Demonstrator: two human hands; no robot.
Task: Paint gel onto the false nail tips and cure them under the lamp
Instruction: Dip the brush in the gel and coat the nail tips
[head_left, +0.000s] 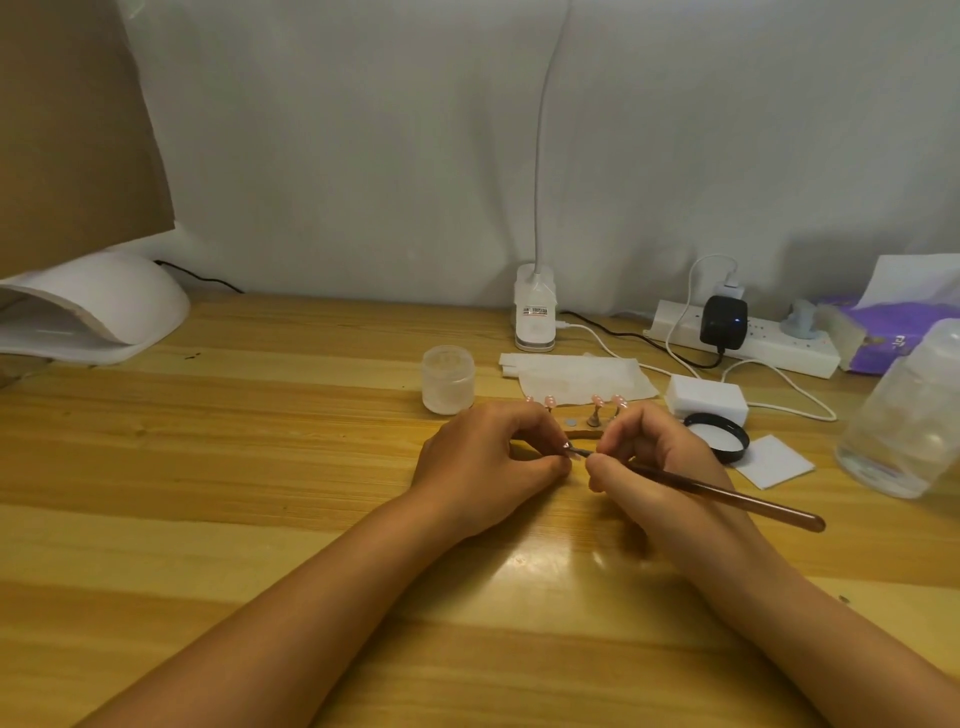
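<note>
Hands meeting low over table: left hand pinches a small nail tip; right hand grips brush, fingers curled. Remaining tips stand just behind, curing lamp far left.

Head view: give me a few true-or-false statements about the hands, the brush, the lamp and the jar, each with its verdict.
1. The right hand holds the slim brown-handled brush. True.
2. The left hand lies flat and open on the wooden table. False: its curled fingers pinch a small item at the brush tip, too small to identify.
3. The white dome-shaped curing lamp stands at the far left, apart from both hands. True.
4. The frosted round jar sits inside the lamp. False: it stands on the table just beyond the left hand.
5. The black round lid is on the jar. False: it lies on the table beside the right hand.
</note>
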